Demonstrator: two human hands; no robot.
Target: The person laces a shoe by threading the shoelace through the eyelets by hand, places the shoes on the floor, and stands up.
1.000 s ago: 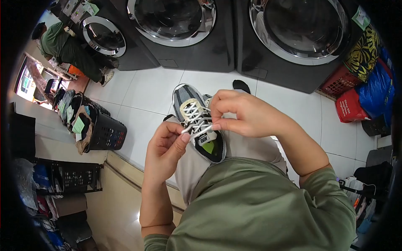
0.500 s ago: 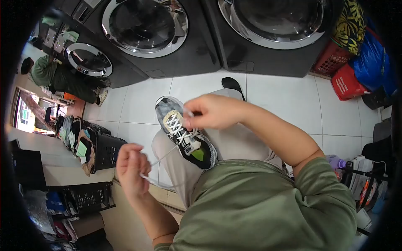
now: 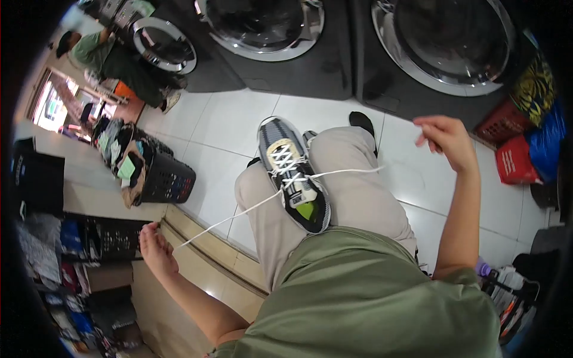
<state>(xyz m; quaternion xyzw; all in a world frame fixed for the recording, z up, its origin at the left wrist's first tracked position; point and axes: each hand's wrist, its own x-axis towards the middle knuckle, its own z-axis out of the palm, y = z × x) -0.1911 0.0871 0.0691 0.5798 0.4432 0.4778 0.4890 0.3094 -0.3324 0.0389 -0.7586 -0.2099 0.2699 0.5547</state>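
Observation:
A gray, black and white sneaker [image 3: 292,173] with a green insole rests across my lap, its white laces crossed over the tongue. From it one lace end [image 3: 230,218] runs straight to my left hand [image 3: 158,249], whose curled fingers are closed on it at the far left. The other lace end [image 3: 352,171] stretches right over my knee, its tip free in the air. Up and right of that tip is my right hand [image 3: 444,140], its fingers apart, not touching the lace.
Dark front-loading machines [image 3: 298,74] line the far side. A person [image 3: 98,56] stands by one at the upper left. Full laundry baskets [image 3: 170,179] are on the left, a red bag [image 3: 516,161] and blue bag [image 3: 546,140] on the right. Shelving [image 3: 101,235] stands at lower left.
Both hands have moved far apart, from near the shoe out to either side. The right lace end has left my right hand, which has opened. The left lace has gone from slack to straight.

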